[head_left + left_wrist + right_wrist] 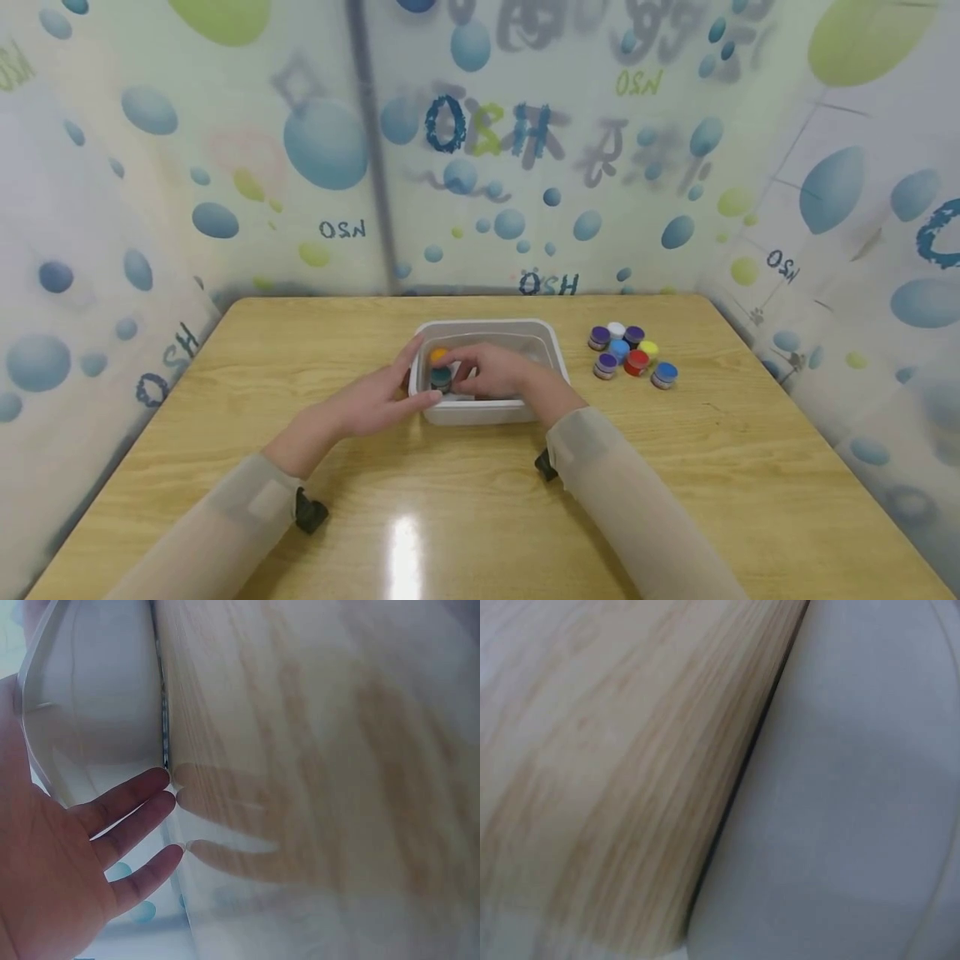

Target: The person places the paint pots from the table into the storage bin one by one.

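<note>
Right hand (491,371) was down in the tray (487,415), mid-frame, thumb and finger bent in close and, as far as I could tell, pinching the teal jar (441,381). The wrist cam on that side only got tray wall and wood, so no help on the exact grip.

The teal jar was at the tray's left end, with the orange jar (438,356) just beyond it, a bit higher in the frame. Couldn't tell if they touched. I took the step as seating the teal one, so the trick was probably to get it flat on the floor of the tray, then loosen up and lift straight out so a finger didn't clip the orange one.

Left hand (378,400) had nothing gripped: fingers spread and pretty straight down the outside wall, thumb by the front-left corner. Good call imo, light steadying beat squeezing.

Further out, eight loose jars (618,349) sat on the bench (465,508), right of centre. Packing tight to the left would've saved room for those.
</note>
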`<state>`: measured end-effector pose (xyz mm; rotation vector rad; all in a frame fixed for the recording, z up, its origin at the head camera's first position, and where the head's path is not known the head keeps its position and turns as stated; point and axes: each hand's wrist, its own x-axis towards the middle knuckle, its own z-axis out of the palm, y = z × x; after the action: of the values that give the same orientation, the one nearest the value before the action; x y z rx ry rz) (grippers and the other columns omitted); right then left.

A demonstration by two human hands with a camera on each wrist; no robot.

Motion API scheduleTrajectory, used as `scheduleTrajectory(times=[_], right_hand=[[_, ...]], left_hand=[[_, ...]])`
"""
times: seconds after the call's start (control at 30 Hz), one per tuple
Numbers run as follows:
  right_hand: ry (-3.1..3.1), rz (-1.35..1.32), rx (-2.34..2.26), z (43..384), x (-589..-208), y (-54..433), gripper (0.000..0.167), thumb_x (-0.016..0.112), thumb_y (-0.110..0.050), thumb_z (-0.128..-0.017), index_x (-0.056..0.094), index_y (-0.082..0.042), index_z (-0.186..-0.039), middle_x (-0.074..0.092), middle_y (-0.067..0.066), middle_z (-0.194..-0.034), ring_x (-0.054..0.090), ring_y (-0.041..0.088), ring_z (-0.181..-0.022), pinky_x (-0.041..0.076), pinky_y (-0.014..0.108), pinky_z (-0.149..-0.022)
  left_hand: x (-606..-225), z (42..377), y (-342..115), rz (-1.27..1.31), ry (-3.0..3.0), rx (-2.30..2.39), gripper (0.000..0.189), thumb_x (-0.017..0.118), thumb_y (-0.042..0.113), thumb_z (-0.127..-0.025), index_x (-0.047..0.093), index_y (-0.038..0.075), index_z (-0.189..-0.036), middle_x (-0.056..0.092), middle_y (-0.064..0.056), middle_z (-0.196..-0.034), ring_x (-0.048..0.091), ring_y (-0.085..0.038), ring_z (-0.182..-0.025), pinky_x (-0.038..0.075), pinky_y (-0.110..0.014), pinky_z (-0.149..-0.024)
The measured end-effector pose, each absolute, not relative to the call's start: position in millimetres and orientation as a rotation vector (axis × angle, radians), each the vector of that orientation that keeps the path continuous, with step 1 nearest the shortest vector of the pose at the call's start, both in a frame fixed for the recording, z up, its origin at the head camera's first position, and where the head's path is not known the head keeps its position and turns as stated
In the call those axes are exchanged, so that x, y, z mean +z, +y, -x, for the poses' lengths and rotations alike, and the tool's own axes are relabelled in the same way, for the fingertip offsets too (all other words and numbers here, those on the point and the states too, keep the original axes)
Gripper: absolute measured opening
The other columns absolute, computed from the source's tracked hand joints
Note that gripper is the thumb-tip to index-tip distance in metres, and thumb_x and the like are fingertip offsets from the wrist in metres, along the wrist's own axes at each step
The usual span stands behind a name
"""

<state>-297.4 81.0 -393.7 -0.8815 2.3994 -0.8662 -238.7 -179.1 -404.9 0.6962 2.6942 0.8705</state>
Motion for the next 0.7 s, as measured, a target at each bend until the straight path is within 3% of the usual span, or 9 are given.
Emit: scheduleTrajectory(times=[0.43, 0.7], right_hand=[[2.499, 0.928, -0.988, 297, -382, 94, 0.045, 0.069, -0.019, -0.107, 0.066, -0.024, -0.152, 0.073, 0.000, -0.112, 0.064, 0.018, -0.096, 0.055, 0.033, -0.083], [2.647, 0.916, -1.198, 281, -361, 132, 0.037, 0.071, -0.019, -0.107, 0.071, -0.020, -0.145, 0.073, 0.003, -0.108, 0.059, 0.023, -0.080, 0.050, 0.033, -0.073]], left_hand=[[-405, 238, -178, -0.665, 2.700, 0.880, 0.105, 0.053, 0.072, -0.107, -0.010, 0.026, -0.178, 0.062, -0.019, -0.154, 0.068, -0.025, -0.127, 0.054, -0.056, -0.111], [-405, 236, -179, -0.657, 2.691, 0.891, 0.106, 0.055, 0.070, -0.107, -0.009, 0.024, -0.178, 0.061, -0.019, -0.155, 0.067, -0.024, -0.125, 0.052, -0.056, -0.113]])
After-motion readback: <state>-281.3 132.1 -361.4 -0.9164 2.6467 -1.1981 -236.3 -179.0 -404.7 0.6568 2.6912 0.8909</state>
